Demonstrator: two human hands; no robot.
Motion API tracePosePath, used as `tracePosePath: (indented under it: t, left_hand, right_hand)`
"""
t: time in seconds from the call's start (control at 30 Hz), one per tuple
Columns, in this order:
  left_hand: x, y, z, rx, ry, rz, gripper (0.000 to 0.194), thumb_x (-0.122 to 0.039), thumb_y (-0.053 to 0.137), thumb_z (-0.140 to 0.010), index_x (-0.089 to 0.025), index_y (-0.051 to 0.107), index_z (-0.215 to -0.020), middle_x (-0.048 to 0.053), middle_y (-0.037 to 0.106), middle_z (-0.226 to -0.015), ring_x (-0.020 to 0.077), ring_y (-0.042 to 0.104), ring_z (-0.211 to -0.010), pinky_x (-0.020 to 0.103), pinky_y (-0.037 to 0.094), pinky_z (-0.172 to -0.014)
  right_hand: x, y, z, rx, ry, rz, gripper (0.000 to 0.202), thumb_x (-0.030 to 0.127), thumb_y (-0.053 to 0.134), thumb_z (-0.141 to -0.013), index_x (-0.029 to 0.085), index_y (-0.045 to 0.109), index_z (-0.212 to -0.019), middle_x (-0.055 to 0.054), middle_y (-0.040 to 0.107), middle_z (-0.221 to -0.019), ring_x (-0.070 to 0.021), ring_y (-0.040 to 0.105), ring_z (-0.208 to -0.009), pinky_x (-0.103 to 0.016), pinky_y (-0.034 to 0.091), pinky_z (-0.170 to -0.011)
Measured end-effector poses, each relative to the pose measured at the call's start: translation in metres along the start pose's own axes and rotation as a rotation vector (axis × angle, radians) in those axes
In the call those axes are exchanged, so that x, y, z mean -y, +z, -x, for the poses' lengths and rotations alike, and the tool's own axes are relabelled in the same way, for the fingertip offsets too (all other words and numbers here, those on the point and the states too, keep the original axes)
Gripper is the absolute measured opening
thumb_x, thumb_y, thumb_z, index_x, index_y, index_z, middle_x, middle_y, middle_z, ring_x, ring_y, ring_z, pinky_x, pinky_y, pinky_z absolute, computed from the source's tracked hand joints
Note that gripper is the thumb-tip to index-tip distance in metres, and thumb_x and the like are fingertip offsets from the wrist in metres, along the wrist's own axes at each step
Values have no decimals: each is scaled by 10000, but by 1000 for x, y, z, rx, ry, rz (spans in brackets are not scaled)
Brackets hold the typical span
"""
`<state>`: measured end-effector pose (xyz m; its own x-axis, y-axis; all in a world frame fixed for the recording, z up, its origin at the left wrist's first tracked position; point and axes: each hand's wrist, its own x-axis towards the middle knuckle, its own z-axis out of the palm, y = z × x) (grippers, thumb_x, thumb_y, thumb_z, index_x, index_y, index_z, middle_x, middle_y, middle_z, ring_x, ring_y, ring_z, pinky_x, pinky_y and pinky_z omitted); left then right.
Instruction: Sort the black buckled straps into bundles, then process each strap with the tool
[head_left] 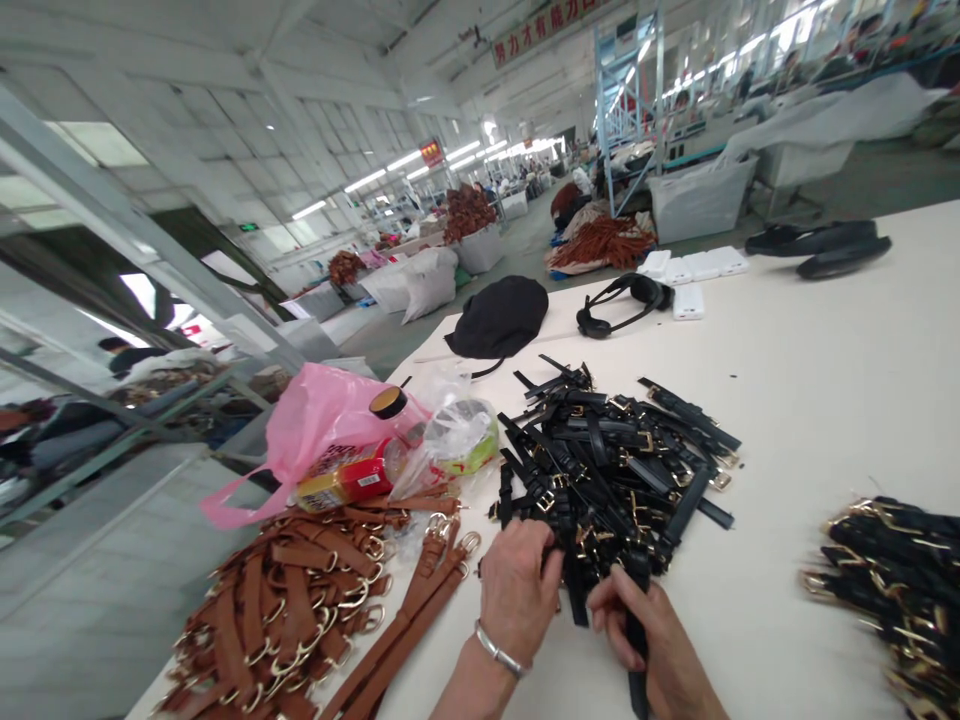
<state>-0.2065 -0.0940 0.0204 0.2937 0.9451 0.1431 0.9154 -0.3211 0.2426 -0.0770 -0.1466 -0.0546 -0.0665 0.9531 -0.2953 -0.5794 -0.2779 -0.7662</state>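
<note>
A heap of black buckle straps (600, 440) with gold-coloured hardware lies on the white table in front of me. My right hand (649, 630) is closed around one black strap (637, 640), which hangs down through its fingers at the heap's near edge. At the heap's lower left is my left hand (521, 570), a silver bracelet (499, 650) on its wrist. Its fingers are curled in against the black straps, and what they pinch is hidden by the hand. Brown straps (285, 610) with metal rings are piled to the left of my hands.
Another pile of black straps (900, 590) sits at the right. A pink plastic bag (322, 420), a bottle (360, 470) and a clear bag (461, 435) stand left of the heap. Farther back are a black cap (501, 315), a black headset (622, 300) and white boxes (697, 265).
</note>
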Motion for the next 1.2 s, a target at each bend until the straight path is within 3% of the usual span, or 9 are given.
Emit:
tracePosePath:
  t: [0.07, 0.17, 0.27, 0.37, 0.53, 0.63, 0.83, 1.0, 1.2]
  left_hand:
    - [-14, 2, 10, 16, -50, 73, 142, -190, 469, -827, -215, 562, -722, 0, 598, -687, 153, 548, -642, 260, 415, -588]
    - [-33, 5, 23, 109, 62, 250, 150, -158, 483, -791, -234, 613, -792, -1, 643, -759, 144, 589, -694, 229, 432, -611]
    - [-30, 0, 18, 209, 102, 422, 175, -134, 513, -749, -236, 648, -793, -18, 657, -802, 121, 605, -750, 192, 445, -664]
    - [2, -5, -14, 102, -183, 382, 183, -156, 486, -781, -209, 640, -698, -22, 631, -708, 111, 589, -674, 203, 435, -635]
    - [71, 23, -73, -27, -409, 281, 282, -221, 626, -757, -146, 581, -1025, 64, 623, -923, 201, 573, -912, 349, 423, -828]
    - [98, 46, -82, -7, -509, 309, 276, -285, 602, -818, -149, 564, -1055, 54, 604, -998, 186, 578, -907, 384, 461, -819]
    - [117, 62, -83, 5, -674, 463, 313, -332, 520, -882, -154, 518, -1139, 68, 572, -1083, 172, 588, -885, 363, 516, -746]
    - [112, 62, -93, 19, -595, 521, 314, -327, 530, -876, -155, 522, -1138, 69, 569, -1097, 173, 587, -893, 362, 515, -748]
    - [107, 47, -90, 98, -287, 428, 208, -259, 575, -837, -142, 600, -1008, 42, 596, -1037, 175, 581, -887, 350, 494, -761]
  right_hand:
    - [-2, 1, 2, -2, -21, 78, 447, 570, 600, -736, 129, 667, -745, 0, 525, -520, -48, 314, -383, -183, 169, -356]
    - [-3, 1, 3, -87, -57, 72, 390, 522, 709, -646, 167, 673, -804, 0, 559, -578, -111, 449, -495, -209, 332, -431]
    - [-1, 0, 1, -123, -51, -2, 382, 516, 722, -628, 189, 674, -818, -39, 634, -740, -192, 555, -678, -286, 449, -613]
    - [2, 1, -1, -127, -11, -7, 391, 537, 686, -668, 176, 672, -819, -39, 630, -704, -193, 555, -707, -295, 445, -661]
    - [4, 3, 0, -49, 53, -131, 409, 551, 596, -757, 149, 649, -807, 26, 503, -447, -121, 467, -482, -282, 422, -612]
    - [3, 2, 0, 37, 67, -216, 372, 513, 574, -796, 148, 626, -843, 63, 425, -393, -77, 363, -386, -238, 363, -501]
    - [5, 1, -1, -41, 36, -231, 361, 502, 582, -798, 151, 597, -884, 83, 415, -433, -35, 238, -349, -209, 317, -428]
    - [9, 5, 0, -97, 36, -228, 361, 510, 601, -778, 156, 602, -850, 86, 400, -450, -23, 205, -356, -197, 328, -416]
    - [8, 5, 1, -110, 32, -215, 359, 514, 599, -776, 161, 608, -842, 84, 399, -449, -22, 217, -352, -188, 321, -406]
